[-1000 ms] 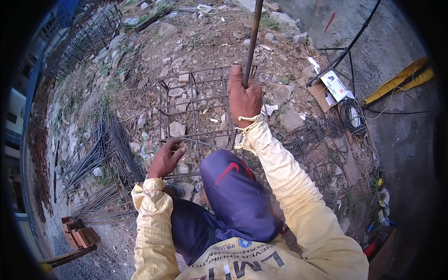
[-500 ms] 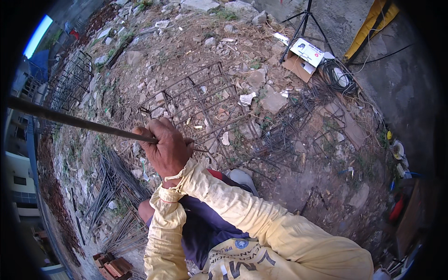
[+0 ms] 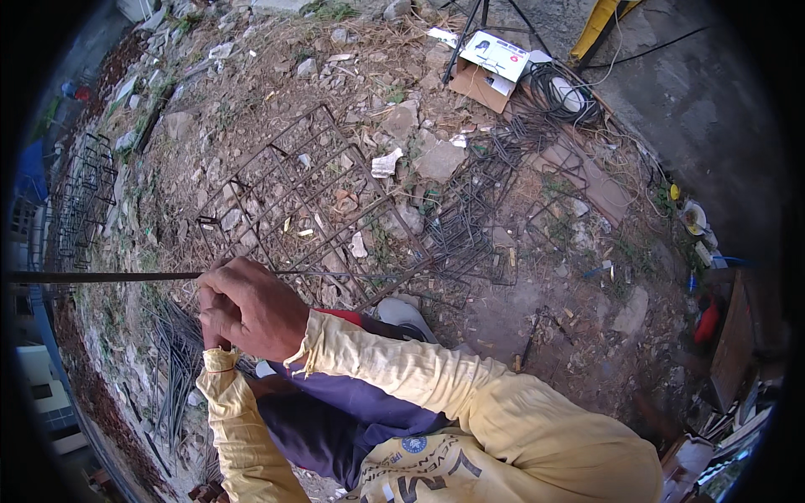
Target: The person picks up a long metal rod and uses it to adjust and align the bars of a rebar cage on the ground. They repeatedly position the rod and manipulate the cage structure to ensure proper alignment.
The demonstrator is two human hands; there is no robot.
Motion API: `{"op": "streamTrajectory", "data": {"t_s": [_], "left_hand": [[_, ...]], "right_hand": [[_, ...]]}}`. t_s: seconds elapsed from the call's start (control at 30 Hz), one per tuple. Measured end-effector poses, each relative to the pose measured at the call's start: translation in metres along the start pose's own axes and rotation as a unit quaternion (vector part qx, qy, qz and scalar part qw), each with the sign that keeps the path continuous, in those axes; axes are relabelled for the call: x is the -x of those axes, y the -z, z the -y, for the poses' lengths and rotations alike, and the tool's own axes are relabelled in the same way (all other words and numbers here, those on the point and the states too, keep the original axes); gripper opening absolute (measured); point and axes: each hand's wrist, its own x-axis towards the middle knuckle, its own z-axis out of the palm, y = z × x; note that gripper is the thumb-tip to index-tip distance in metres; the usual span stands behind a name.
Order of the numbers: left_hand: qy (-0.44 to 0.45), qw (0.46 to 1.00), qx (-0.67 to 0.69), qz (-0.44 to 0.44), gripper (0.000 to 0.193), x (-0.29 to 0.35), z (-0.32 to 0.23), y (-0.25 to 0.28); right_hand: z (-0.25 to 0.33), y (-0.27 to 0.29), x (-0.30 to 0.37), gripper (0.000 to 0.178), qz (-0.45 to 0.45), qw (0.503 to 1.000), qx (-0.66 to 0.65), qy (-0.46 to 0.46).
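Note:
A long, thin dark metal rod (image 3: 117, 277) runs in from the left edge, almost level, to my hands. My right hand (image 3: 262, 306) is closed on it, knuckles up. Behind and partly under it is my left hand (image 3: 215, 325), mostly hidden; only part of it and the wrist show, close to the rod, and its grip is not visible. Beyond my hands a thinner length of the rod seems to continue right, over a rusty rebar cage (image 3: 314, 180) lying on the rubble. Yellowish sleeves cover both forearms.
Loose steel bars (image 3: 172, 369) lie at the lower left, near my knee. Bent wire stirrups (image 3: 470, 218) are heaped right of the cage. Farther back are an opened cardboard box (image 3: 490, 67), a coiled black cable (image 3: 558, 92) and a tripod (image 3: 470, 33). More rebar cages (image 3: 88, 197) stand far left.
The rod has swung from a slant to nearly level. Both hands have moved left and slightly down, with the right hand now covering more of the left. The whole view has shifted.

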Motion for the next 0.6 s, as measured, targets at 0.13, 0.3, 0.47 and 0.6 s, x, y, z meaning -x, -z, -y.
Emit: {"op": "streamTrajectory", "data": {"t_s": [0.13,0.3,0.47,0.6], "left_hand": [[-0.057,0.969,-0.241,-0.028,0.018,-0.031,0.007,-0.02],[-0.067,0.978,-0.194,-0.029,0.016,-0.049,0.014,-0.038],[-0.061,0.979,-0.194,-0.009,0.013,-0.054,0.041,-0.048],[-0.043,0.985,-0.168,-0.021,0.015,-0.057,0.046,-0.061]], "right_hand": [[-0.032,0.079,0.033,0.015,0.0,0.999,0.001,-0.045],[-0.177,0.234,0.1,0.02,-0.193,0.923,0.171,-0.284],[-0.351,0.356,0.218,0.043,-0.223,0.777,0.277,-0.52],[-0.416,0.387,0.258,0.055,-0.171,0.696,0.366,-0.594]]}}
